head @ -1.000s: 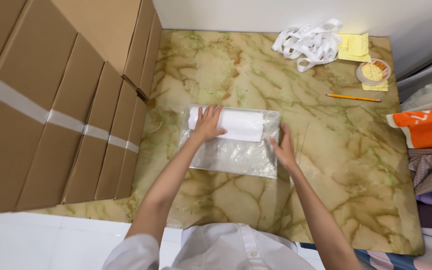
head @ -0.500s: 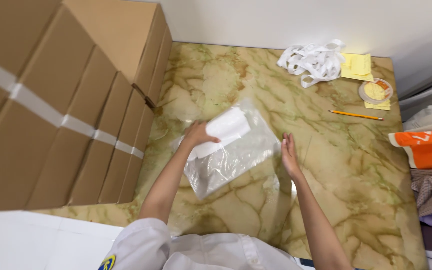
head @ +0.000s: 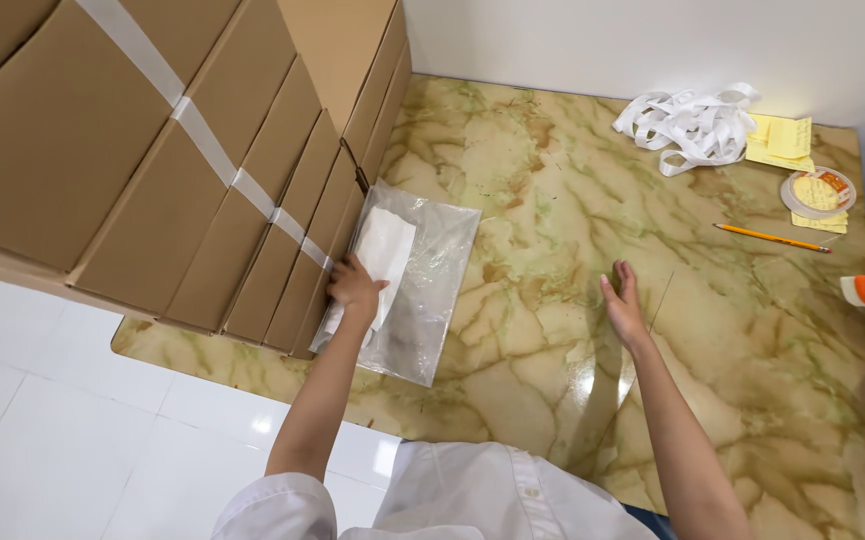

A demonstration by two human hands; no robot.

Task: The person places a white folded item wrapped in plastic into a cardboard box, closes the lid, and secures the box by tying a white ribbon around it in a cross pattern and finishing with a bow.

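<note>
Marbled green-and-tan surface (head: 553, 330) fills the view, with stacked boxes (head: 183, 160) along one edge. Left hand (head: 355, 287) presses down on a clear bag (head: 423, 290) holding a white folded cloth (head: 385, 252), fingers together on it, the bag lying against the boxes. Right hand (head: 625, 305) rests flat and empty, fingers spread, well apart from the bag; beyond it lie a pencil (head: 773, 238) and white strips (head: 688, 125).

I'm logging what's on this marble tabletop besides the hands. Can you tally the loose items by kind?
Clear plastic bag with folded white item inside: 1
Stacked brown cardboard boxes: 1 stack
Tangle of white strips: 1
Yellow paper notes: 1 pile
Roll of clear tape: 1
Yellow pencil: 1
Total: 6
</note>
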